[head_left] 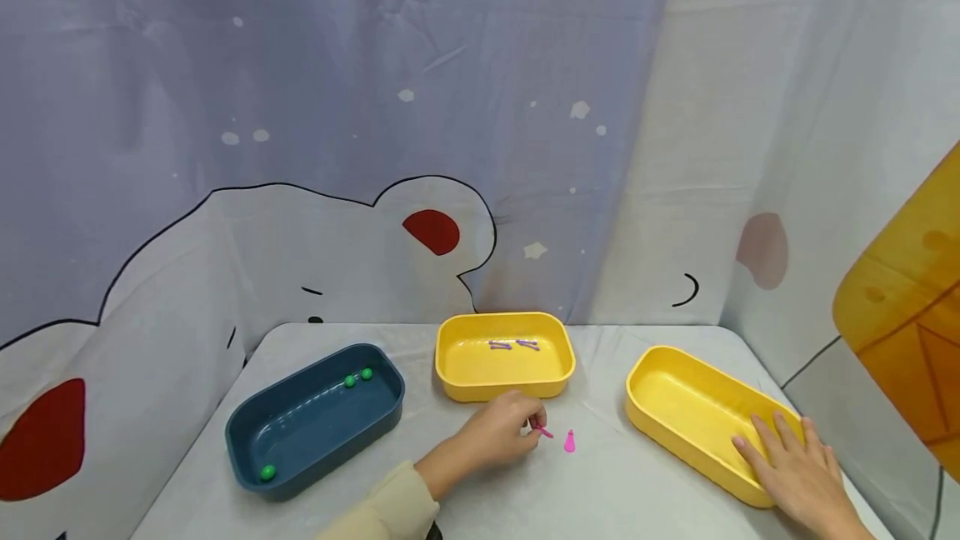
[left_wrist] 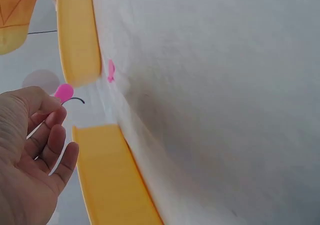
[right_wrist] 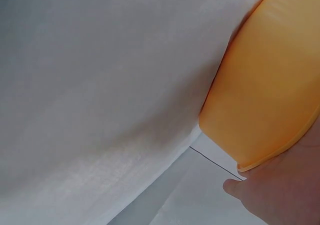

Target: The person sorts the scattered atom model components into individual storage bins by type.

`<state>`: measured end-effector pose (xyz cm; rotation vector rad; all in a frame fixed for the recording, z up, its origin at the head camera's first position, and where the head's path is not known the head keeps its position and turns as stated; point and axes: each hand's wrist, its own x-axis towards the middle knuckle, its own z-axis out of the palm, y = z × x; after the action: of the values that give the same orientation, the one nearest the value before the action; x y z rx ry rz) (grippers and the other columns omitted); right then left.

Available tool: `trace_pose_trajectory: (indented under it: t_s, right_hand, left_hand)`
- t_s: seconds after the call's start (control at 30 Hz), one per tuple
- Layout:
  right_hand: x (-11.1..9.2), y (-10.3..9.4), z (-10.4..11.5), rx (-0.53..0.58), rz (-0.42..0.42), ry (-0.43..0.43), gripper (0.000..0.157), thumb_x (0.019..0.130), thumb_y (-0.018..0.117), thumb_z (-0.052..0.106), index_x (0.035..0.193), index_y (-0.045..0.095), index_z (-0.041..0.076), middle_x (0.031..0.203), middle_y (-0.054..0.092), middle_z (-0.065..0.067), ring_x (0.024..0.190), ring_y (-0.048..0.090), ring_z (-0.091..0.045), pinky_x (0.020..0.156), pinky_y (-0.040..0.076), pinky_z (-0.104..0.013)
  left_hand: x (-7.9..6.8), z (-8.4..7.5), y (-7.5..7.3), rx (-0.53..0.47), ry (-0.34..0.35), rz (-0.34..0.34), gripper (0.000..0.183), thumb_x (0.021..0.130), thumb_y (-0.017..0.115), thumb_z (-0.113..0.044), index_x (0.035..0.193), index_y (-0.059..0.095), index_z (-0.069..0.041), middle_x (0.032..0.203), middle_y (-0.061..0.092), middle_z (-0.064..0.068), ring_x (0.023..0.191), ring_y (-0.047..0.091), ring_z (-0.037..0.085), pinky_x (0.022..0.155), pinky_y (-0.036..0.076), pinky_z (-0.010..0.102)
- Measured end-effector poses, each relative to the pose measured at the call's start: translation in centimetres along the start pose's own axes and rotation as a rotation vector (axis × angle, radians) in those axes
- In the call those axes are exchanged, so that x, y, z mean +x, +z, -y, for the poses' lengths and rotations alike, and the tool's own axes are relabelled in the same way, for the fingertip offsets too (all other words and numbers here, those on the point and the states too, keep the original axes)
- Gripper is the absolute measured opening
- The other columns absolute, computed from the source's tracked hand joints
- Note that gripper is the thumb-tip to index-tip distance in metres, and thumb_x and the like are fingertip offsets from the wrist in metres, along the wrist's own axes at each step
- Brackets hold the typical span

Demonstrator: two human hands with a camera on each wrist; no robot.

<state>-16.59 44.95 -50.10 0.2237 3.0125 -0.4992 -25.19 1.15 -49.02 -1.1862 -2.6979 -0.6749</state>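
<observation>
A small pink piece (left_wrist: 64, 92) with a flat rounded end is pinched between the thumb and index finger of my left hand (head_left: 501, 427); its other end is hidden by the fingers. Just right of that hand, a pink teardrop-shaped piece (head_left: 569, 442) lies on the white cloth. My right hand (head_left: 806, 473) rests over the near right rim of the right yellow tray (head_left: 686, 394), fingers spread and reaching inside. In the right wrist view, the palm lies along the tray's edge.
Behind the left hand stands another yellow tray (head_left: 506, 370) with several thin purple sticks (head_left: 514, 345). A dark blue tray (head_left: 315, 411) at left holds 3 green balls (head_left: 268, 472). White cloth (head_left: 600, 498) covers the table; a printed curtain (head_left: 555, 107) hangs behind it.
</observation>
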Motion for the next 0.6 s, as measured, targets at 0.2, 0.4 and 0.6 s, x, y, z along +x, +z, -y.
trace_pose_trajectory:
  t_s: [0.2,0.4,0.6]
  right_hand:
    - [0.0,-0.1,0.1,0.006,0.010,0.006,0.096,0.102,0.026,0.069,0.151,0.022,-0.014,0.153,0.002,-0.046,0.138,-0.023,-0.064,0.103,-0.008,-0.083]
    - [0.0,0.1,0.0,0.008,-0.001,-0.009,0.093,0.103,0.026,0.067,0.152,0.022,-0.012,0.155,0.000,-0.044,0.139,-0.023,-0.064,0.102,-0.007,-0.083]
    - [-0.1,0.2,0.0,0.013,-0.003,-0.005,0.094,0.103,0.027,0.067,0.152,0.022,-0.012,0.155,0.000,-0.044,0.138,-0.022,-0.065,0.102,-0.008,-0.084]
  left_hand:
    - [1.5,-1.0,0.2,-0.065,-0.012,0.038,0.013,0.087,0.076,-0.015,0.087,0.065,-0.022,0.082,0.058,-0.016,0.078,0.048,0.000,0.071,0.045,0.013]
    - [2.7,-1.7,1.0,-0.063,0.035,0.019,0.013,0.085,0.077,-0.015,0.088,0.066,-0.022,0.082,0.060,-0.015,0.077,0.049,0.000,0.071,0.043,0.011]
    - [4.0,-2.6,1.7,-0.069,0.061,0.019,0.013,0.086,0.077,-0.015,0.089,0.066,-0.021,0.082,0.061,-0.015,0.076,0.049,-0.002,0.070,0.042,0.009]
